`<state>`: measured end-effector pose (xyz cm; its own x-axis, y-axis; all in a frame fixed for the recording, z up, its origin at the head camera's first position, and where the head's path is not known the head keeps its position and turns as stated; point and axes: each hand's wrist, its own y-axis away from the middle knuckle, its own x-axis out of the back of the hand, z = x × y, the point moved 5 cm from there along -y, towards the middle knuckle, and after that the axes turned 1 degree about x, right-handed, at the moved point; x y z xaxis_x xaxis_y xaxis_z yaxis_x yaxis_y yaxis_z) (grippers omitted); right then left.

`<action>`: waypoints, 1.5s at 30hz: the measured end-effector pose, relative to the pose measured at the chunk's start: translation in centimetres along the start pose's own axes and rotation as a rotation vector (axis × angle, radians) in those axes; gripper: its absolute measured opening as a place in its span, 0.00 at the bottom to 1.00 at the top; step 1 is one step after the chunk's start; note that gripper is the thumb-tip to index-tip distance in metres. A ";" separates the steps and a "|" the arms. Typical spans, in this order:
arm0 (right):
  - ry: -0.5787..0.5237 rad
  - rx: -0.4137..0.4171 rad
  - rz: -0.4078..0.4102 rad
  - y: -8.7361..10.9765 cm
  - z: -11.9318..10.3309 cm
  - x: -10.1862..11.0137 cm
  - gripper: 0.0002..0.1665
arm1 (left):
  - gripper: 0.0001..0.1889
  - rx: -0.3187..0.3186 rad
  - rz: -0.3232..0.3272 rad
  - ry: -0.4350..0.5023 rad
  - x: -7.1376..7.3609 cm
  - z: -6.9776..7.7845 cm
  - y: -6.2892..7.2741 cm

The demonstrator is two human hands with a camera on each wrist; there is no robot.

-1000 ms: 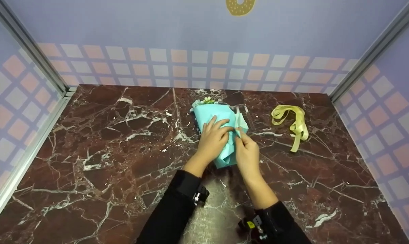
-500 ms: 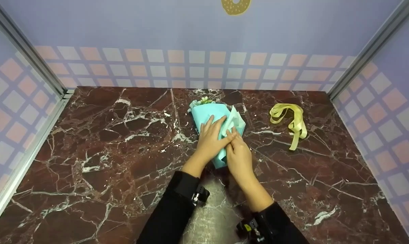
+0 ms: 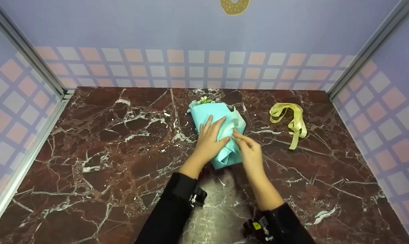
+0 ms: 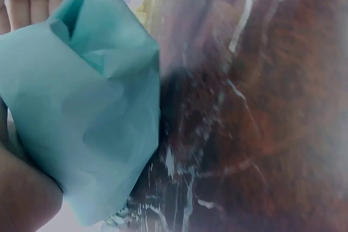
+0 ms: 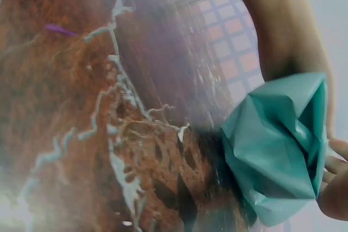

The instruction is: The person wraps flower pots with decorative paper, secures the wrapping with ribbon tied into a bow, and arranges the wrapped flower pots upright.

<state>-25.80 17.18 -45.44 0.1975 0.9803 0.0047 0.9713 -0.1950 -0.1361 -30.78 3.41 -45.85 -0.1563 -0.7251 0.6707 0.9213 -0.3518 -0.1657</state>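
A small flower bouquet with pale blossoms (image 3: 203,100) lies in turquoise wrapping paper (image 3: 209,110) at mid-table. In the head view my left hand (image 3: 207,140) rests flat on the paper, fingers spread and straight, its thumb toward the right side of the bundle. My right hand (image 3: 252,154) has its fingers bent at the paper's right side and pinches the folded layer by the left thumb. Both wrist views show the wrapping paper (image 4: 98,123) close up, standing in creases, with a loose fold gaping at one end. The stems are hidden inside.
A loosely looped yellow ribbon (image 3: 296,125) lies to the right of the bouquet. The dark red marbled tabletop (image 3: 123,152) is bounded by a lilac back wall (image 3: 157,27) and side walls with checks. Small white flecks lie left of the bouquet.
The right hand drew the right flap of paper leftward over the bundle, reaching under the left thumb, then shifted back a little right. The left hand stayed almost still on the paper.
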 end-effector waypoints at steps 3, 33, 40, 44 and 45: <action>-0.109 -0.028 0.107 -0.7 0.4 0.9 0.14 | 0.36 0.005 -0.010 0.053 0.2 -0.4 0.1; 0.509 -0.477 -0.389 -15.3 3.1 2.1 0.14 | 0.28 -0.068 -0.034 0.175 1.2 -1.8 1.1; 0.635 -0.429 -0.425 -16.1 3.7 1.2 0.10 | 0.31 -0.083 -0.047 0.124 1.3 -1.5 1.1; 0.720 -0.322 -0.406 -16.8 3.5 0.6 0.10 | 0.32 -0.084 -0.051 0.108 1.3 -1.5 0.9; 0.734 -0.304 -0.408 -16.9 3.4 0.4 0.10 | 0.32 -0.082 -0.052 0.105 1.3 -1.6 0.9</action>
<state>-42.63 21.00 -46.51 -0.2377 0.7286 0.6423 0.9570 0.0625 0.2833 -30.68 1.22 -46.26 -0.2438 -0.7607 0.6016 0.8793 -0.4350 -0.1938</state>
